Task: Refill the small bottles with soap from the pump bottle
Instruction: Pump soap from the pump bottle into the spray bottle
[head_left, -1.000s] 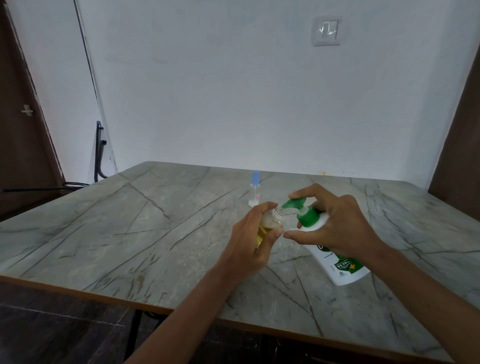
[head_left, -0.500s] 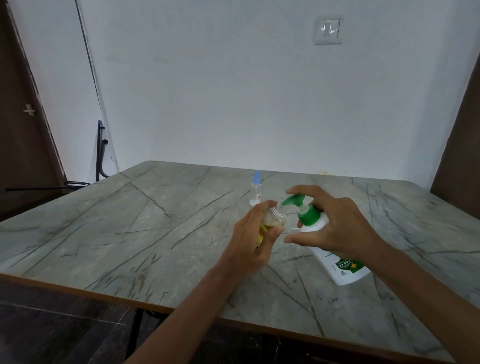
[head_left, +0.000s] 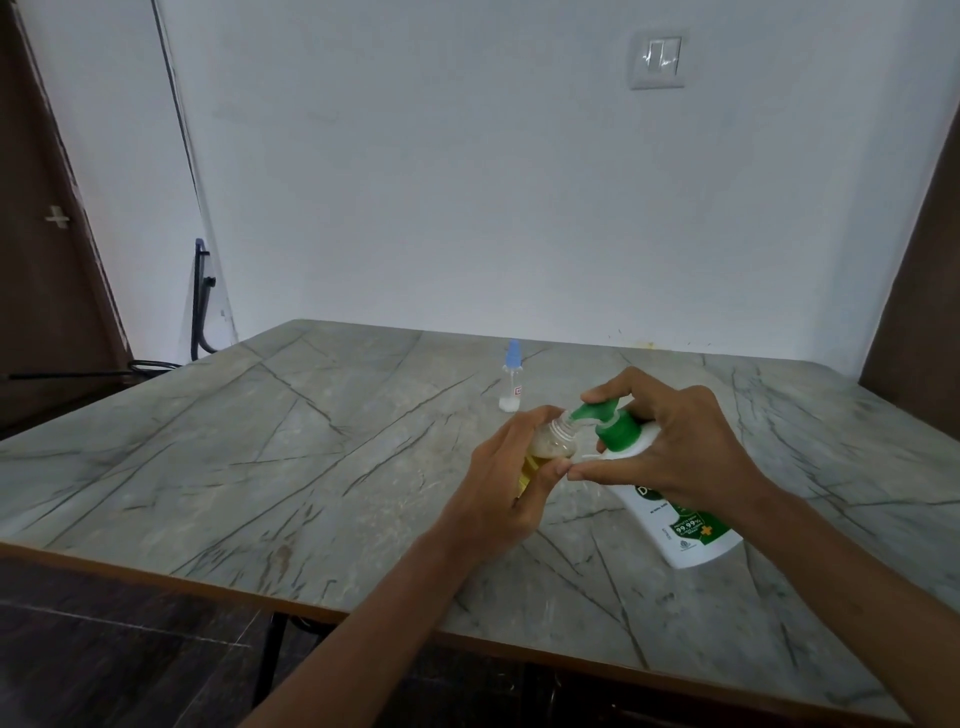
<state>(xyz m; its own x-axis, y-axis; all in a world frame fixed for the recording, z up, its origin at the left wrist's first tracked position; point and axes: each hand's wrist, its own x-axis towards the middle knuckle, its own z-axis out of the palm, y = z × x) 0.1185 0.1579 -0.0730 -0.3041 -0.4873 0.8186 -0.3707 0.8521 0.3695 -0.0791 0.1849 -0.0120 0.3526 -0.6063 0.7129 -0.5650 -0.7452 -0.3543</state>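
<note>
Fingers (head_left: 519, 423) of the left hand (head_left: 506, 483) curled round a small bottle (head_left: 555, 442) above the bench (head_left: 260, 467); the right hand (head_left: 691, 441) gripped the tilted pump bottle (head_left: 675, 519), nozzle (head_left: 577, 413) at the small bottle's mouth. If the nozzle slipped off, soap would likely spill.

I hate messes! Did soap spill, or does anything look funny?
No spill shows on the table. The pump bottle leans, held by the right hand, its spout at the small bottle in the left hand.
</note>
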